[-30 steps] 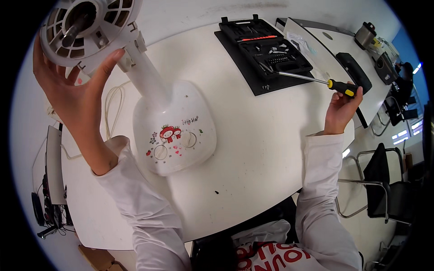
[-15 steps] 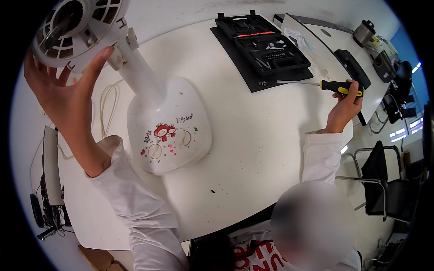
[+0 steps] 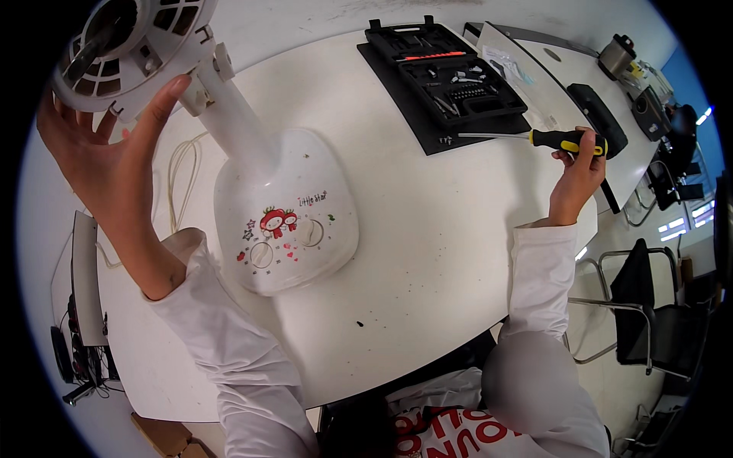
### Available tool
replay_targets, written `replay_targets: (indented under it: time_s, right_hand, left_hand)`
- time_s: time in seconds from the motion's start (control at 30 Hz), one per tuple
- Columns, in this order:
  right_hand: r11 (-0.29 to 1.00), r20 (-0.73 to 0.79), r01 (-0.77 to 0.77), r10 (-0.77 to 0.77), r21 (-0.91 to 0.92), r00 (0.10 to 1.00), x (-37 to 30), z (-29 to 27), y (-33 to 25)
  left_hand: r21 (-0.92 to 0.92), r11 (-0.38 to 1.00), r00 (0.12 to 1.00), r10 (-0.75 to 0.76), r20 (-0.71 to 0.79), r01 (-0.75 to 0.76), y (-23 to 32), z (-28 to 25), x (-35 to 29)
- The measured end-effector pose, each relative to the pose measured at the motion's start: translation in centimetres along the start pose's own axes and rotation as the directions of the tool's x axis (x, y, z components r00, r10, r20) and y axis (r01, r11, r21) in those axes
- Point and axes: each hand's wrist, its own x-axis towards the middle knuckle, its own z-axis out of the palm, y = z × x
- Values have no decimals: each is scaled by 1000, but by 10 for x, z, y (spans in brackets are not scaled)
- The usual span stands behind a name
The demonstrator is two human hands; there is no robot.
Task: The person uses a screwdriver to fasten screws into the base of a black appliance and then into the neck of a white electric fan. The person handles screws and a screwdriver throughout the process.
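The screwdriver (image 3: 569, 143) has shifted: a second ago its tip was at the edge of the black tool case (image 3: 504, 103), and now it is just beside a few small screws (image 3: 445, 140) on the dark mat (image 3: 412, 118). From here I can't tell whether tip and screws touch. The right hand (image 3: 576, 179) has its fingers closed around the black-and-yellow handle, holding the shaft almost level, tip toward the left.

Across from it, the white fan head (image 3: 153, 47) is in the grip of the left hand (image 3: 111, 164), fingers hooked behind the slotted rim, thumb up along the side near the neck. A metal shaft (image 3: 90, 57) sticks out of its middle. Below, the stem (image 3: 244, 130) runs down at a slant in my view to a rounded base (image 3: 286, 210) with two dials and red cartoon figures, sitting on the white table (image 3: 412, 252). A pale cord (image 3: 172, 183) loops beside the stem.

The tool case lies open on the mat, bits and sockets showing. Off to the right stands a black chair (image 3: 632, 282) with metal legs.
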Motion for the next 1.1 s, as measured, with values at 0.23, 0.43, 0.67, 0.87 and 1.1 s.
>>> replay_targets:
  time_s: [0.23, 0.43, 0.67, 0.87, 1.1]
  right_hand:
    - [1000, 33, -5, 6, -17, 999, -1, 1, 3]
    - [1000, 39, 6, -5, -20, 999, -2, 2, 2]
    - [999, 23, 19, -19, -39, 1000, -1, 0, 3]
    - [999, 18, 33, -32, -40, 999, -1, 0, 3]
    - [999, 12, 27, -27, -26, 1000, -1, 0, 2]
  left_hand:
    - [-7, 1000, 1000, 17, 14, -17, -4, 0, 1]
    - [28, 999, 1000, 19, -12, -19, -4, 1, 0]
    - [32, 999, 1000, -9, -8, 9, -2, 1, 0]
    - [10, 1000, 1000, 1, 13, -1, 0, 1, 1]
    - [12, 1000, 1000, -4, 11, 4, 0, 0, 0]
